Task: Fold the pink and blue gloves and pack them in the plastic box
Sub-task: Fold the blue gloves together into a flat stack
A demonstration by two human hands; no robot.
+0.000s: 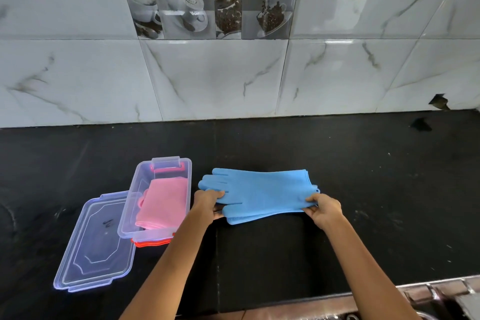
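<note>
— What is gripped nearest the camera?
— The blue gloves [259, 193], stacked flat on the black counter [337, 163], are pinched at the finger end by the left hand [207, 199] and at the cuff by the right hand [324, 209].
— And further left?
— The folded pink gloves [163, 205] are seen inside the plastic box [140, 179]; its lid [96, 244] is laid beside it.

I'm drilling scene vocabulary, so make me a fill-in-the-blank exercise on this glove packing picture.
1. The folded gloves already inside the plastic box are ____.
2. Both hands grip the ____ gloves.
3. The left hand holds their ____ end, the right hand the cuff end.
4. The box's lid lies ____ the box.

Answers: pink; blue; finger; beside
</note>
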